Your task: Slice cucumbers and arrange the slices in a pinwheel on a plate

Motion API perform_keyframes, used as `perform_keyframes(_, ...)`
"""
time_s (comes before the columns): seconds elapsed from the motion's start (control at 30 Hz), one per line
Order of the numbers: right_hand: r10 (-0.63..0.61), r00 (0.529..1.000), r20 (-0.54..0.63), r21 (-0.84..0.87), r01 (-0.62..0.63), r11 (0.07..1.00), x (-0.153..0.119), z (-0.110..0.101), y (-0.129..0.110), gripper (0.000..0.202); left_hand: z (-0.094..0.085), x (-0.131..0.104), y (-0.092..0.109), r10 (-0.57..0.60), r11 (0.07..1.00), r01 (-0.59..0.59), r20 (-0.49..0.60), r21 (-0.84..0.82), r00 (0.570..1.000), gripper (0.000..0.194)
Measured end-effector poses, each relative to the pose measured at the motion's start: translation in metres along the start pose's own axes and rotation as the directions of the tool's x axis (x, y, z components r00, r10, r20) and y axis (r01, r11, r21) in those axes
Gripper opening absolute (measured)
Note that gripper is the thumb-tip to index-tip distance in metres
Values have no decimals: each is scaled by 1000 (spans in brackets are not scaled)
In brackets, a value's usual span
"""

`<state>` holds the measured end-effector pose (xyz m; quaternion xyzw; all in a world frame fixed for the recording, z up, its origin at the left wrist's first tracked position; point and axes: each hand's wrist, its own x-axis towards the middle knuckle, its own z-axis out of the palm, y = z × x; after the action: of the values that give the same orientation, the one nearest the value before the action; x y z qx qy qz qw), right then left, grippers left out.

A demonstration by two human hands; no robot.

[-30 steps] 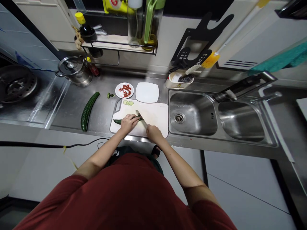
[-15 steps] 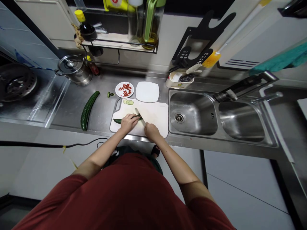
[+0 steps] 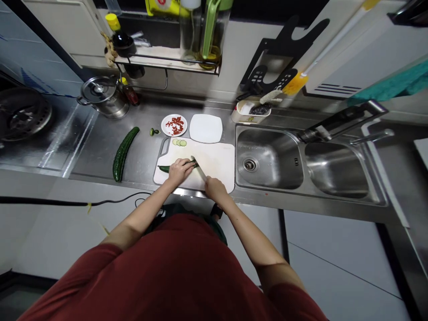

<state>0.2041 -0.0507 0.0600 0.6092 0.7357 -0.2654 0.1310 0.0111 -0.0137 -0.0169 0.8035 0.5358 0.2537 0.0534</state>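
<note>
My left hand (image 3: 179, 171) is closed over a green cucumber (image 3: 163, 169) lying on the white cutting board (image 3: 217, 156). In my right hand (image 3: 215, 188) is the handle of a knife (image 3: 199, 169), whose blade slants up and left at the cucumber's right end. Several pale green slices (image 3: 179, 142) lie near the board's top left corner. Behind the board are a white plate with chopped red pieces (image 3: 174, 125) and a bare white plate (image 3: 205, 128).
A whole cucumber (image 3: 124, 154) and small green end pieces (image 3: 154, 132) lie left of the board. A steel pot (image 3: 103, 96) stands at the back left. The double sink (image 3: 269, 158) adjoins the board's right side. Bottles stand on a wall shelf (image 3: 160, 58).
My right hand and the knife have shifted slightly right and toward me. My left hand has stayed on the cucumber.
</note>
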Motion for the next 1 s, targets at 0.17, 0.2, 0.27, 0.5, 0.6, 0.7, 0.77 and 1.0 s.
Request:
perform_keyframes(0.17, -1, 1000, 16, 1, 1, 1000, 1, -1, -2, 28, 1, 0, 0, -3, 1000, 3, 1, 7, 1000, 27)
perform_keyframes(0.2, 0, 1000, 15, 0, 0, 1000, 3, -2, -3, 28, 1, 0, 0, -2, 1000, 2, 3, 8, 1000, 27)
perform_keyframes(0.27, 4, 1000, 12, -3, -4, 1000, 7, -5, -6, 28, 0, 0, 0, -1, 1000, 1, 6, 10, 1000, 28)
perform_keyframes(0.5, -21, 999, -33, -7, 21, 1000, 24, -7, -16, 29, 1, 0, 1, -7, 1000, 7, 3, 12, 1000, 28)
perform_keyframes(0.6, -24, 999, -38, -4, 24, 1000, 28, -9, -19, 29, 1, -1, 1, -10, 1000, 10, -2, 11, 1000, 28)
perform_keyframes(0.7, -22, 999, -41, 4, 22, 1000, 26, -10, -19, 30, 1, -1, 0, -11, 1000, 11, 6, 8, 1000, 29)
perform_keyframes(0.77, -9, 999, -33, 5, 9, 1000, 20, -9, -15, 30, 1, 0, 0, -11, 1000, 11, 11, 8, 1000, 29)
perform_keyframes(1.0, 5, 1000, 0, -16, -5, 1000, 0, 3, 1, 28, 1, 0, 1, -17, 1000, 17, 1, 1, 1000, 27)
